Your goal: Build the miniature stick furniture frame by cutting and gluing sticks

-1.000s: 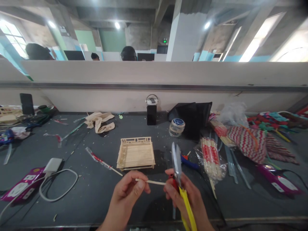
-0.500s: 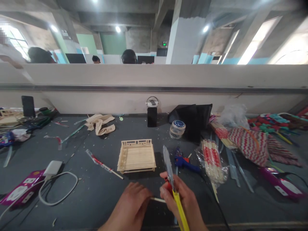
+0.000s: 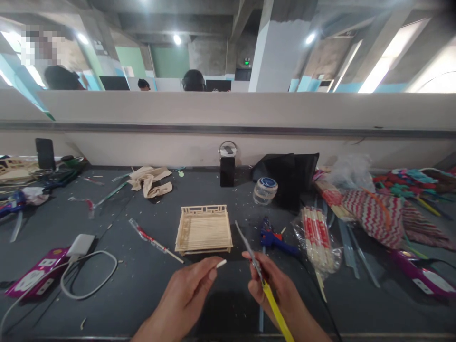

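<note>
My left hand (image 3: 190,292) pinches a short pale wooden stick (image 3: 221,263), whose end sticks out past the fingertips. In my right hand (image 3: 276,285) is a cutting tool with yellow handles (image 3: 278,313) and a grey blade that points up and to the left. Just beyond both hands, a small tray-like frame of thin wooden sticks (image 3: 204,230) rests on the dark table (image 3: 149,285). A blue glue gun (image 3: 280,241) lies to the right of the blade.
Bagged sticks (image 3: 317,237), a clear jar (image 3: 265,191) and a striped pouch (image 3: 374,211) lie to the right. A phone (image 3: 227,171) stands at the back. Purple power strips (image 3: 39,273) and a white cable are at left. People are beyond the partition.
My left hand has lifted and turned with the stick between its fingers. My right hand has shifted slightly right, and the tool's blade now leans further left.
</note>
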A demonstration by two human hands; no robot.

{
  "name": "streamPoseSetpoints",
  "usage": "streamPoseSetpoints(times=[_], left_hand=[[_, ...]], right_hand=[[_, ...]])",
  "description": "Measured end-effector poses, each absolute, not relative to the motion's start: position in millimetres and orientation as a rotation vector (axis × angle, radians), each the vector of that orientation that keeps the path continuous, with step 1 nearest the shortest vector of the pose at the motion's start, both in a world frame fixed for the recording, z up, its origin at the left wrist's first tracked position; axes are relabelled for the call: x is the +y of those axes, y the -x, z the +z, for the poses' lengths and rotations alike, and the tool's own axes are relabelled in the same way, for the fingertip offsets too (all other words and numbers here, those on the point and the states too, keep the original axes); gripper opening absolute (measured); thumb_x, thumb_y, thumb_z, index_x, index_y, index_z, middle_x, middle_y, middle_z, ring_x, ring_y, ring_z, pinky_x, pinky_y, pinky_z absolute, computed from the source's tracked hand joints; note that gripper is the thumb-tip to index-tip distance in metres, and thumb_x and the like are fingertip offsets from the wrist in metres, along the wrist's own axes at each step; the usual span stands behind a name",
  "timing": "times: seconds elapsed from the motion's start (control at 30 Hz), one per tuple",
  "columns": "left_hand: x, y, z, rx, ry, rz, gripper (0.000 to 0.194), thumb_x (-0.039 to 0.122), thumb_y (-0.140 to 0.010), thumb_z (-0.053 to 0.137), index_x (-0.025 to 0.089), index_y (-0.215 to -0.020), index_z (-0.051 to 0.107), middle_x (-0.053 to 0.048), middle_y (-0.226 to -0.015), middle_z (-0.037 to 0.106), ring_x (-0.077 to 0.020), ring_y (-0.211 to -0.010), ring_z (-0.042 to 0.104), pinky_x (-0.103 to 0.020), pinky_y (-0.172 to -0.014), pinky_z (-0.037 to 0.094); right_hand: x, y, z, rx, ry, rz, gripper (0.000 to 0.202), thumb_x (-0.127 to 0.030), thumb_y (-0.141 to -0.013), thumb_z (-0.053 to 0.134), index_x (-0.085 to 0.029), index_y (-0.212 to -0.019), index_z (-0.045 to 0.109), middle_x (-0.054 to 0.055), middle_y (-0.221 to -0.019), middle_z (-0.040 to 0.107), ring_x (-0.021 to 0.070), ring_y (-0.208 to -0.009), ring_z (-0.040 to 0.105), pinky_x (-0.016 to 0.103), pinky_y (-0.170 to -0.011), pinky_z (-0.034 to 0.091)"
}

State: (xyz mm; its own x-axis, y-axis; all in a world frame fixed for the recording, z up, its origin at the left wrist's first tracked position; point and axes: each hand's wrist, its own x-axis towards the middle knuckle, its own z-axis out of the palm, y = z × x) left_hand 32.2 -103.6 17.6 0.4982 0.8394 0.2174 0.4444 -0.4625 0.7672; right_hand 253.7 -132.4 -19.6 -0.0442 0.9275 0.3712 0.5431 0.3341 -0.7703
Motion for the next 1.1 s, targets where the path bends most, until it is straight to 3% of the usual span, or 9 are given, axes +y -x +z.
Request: streamPoseSetpoints(times=[0.2, 0.43, 0.8, 1.1], left_hand=[[-96, -30, 22, 0.988, -2.094, 0.918, 0.023, 0.018, -0.092, 0.050, 0.024, -0.108, 0.065, -0.003, -0.097, 0.074, -0.0147, -0.085, 0.069, -0.021, -0.076, 0.052], [-95, -29, 27, 0.930, -2.031, 0.991, 0.026, 0.016, -0.091, 0.053, 0.024, -0.109, 0.069, -0.004, -0.099, 0.075, -0.0169, -0.090, 0.070, -0.024, -0.078, 0.054], [-97, -30, 30, 0.834, -1.988, 0.956, 0.023, 0.016, -0.090, 0.055, 0.023, -0.105, 0.071, -0.002, -0.079, 0.072, -0.0137, -0.071, 0.066, -0.021, -0.066, 0.051], [-98, -32, 34, 0.977, -1.970, 0.904, 0.024, 0.025, -0.093, 0.051, 0.023, -0.109, 0.068, -0.004, -0.096, 0.074, -0.0163, -0.085, 0.068, -0.022, -0.075, 0.052]], right_hand=[[-140, -264, -15, -1.971, 1.305, 0.600, 0.043, -0.030, -0.080, 0.067, -0.024, -0.122, 0.057, 0.007, -0.105, 0.067, 0.0198, -0.092, 0.066, 0.028, -0.081, 0.054], [-137, -264, -5, -2.048, 1.312, 0.576, 0.047, -0.030, -0.078, 0.070, -0.024, -0.122, 0.057, 0.008, -0.107, 0.066, 0.0226, -0.099, 0.063, 0.032, -0.085, 0.053], [-135, -266, 12, -2.088, 1.319, 0.673, 0.046, -0.027, -0.075, 0.075, -0.026, -0.118, 0.058, 0.002, -0.094, 0.064, 0.0188, -0.085, 0.061, 0.028, -0.075, 0.050], [-132, -273, 11, -1.995, 1.439, 0.641, 0.041, -0.035, -0.079, 0.071, -0.026, -0.117, 0.059, 0.001, -0.089, 0.064, 0.0167, -0.075, 0.060, 0.027, -0.069, 0.049]])
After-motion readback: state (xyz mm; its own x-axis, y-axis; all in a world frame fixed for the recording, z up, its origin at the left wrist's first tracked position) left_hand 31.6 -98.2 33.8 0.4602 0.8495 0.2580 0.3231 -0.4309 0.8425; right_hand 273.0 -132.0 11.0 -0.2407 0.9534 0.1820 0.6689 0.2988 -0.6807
